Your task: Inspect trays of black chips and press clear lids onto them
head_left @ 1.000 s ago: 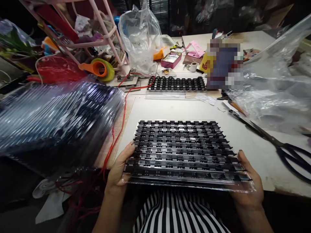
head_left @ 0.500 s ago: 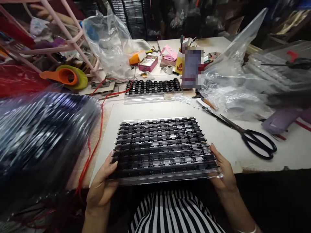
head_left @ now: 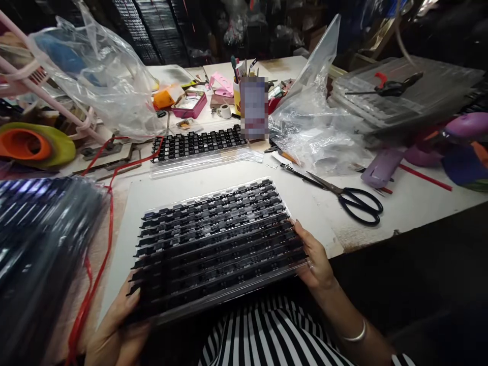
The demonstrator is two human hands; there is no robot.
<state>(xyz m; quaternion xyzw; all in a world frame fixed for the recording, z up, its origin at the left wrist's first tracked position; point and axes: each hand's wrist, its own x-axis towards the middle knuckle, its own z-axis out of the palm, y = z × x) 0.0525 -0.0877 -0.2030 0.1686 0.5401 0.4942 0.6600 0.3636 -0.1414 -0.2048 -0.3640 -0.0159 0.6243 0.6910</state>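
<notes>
A clear plastic tray (head_left: pixel 213 244) filled with rows of small black parts is held between my two hands, over the front edge of the white table. My left hand (head_left: pixel 118 315) grips its left end, thumb on top and fingers underneath. On the right end, my right hand (head_left: pixel 314 256) is closed around the edge, its fingers partly hidden below. The tray's left end sits lower and nearer to me than its right end. Farther back on the table lies a second clear tray (head_left: pixel 198 145) with similar black parts.
Black-handled scissors (head_left: pixel 343 195) lie to the right, beside crumpled clear plastic bags (head_left: pixel 320 137). A stack of plastic-wrapped dark trays (head_left: pixel 41 254) stands at the left, with red string (head_left: pixel 109 239) alongside. An orange and green tape dispenser (head_left: pixel 34 145) is at far left.
The view has turned to the right, so the table's things appear farther left. The tray has tilted, its left end now lower. Both hands keep their hold.
</notes>
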